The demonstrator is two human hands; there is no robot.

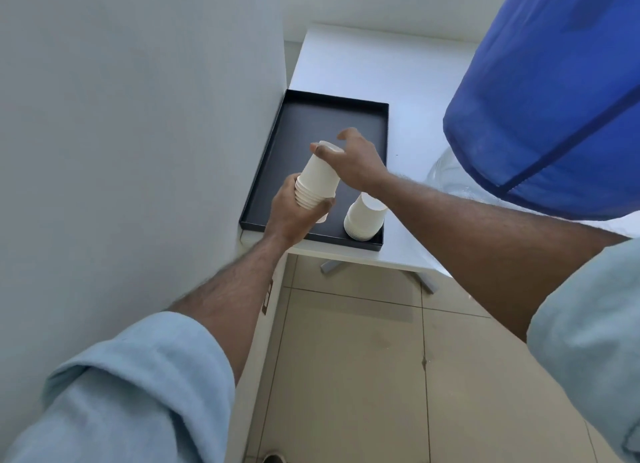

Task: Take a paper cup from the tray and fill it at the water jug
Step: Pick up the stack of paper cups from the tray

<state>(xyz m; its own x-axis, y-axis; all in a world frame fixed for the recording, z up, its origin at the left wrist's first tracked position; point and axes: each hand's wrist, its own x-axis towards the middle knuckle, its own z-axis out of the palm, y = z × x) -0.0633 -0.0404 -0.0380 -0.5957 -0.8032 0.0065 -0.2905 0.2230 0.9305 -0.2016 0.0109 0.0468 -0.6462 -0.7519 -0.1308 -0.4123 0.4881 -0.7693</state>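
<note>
A stack of white paper cups (317,182), bottoms up and tilted, is held above the black tray (311,123). My left hand (292,215) grips the stack's lower rims. My right hand (353,159) pinches the topmost cup at its base with thumb and fingers. A second, shorter stack of upside-down cups (365,218) stands in the tray's near right corner. The water jug (446,178) is clear at its shoulder, and a blue cover (554,109) hides most of it at the right.
The tray lies on a white table (346,64) pushed against a white wall (138,116) on the left. Below the table's front edge are a metal leg (427,282) and a beige tiled floor (346,358).
</note>
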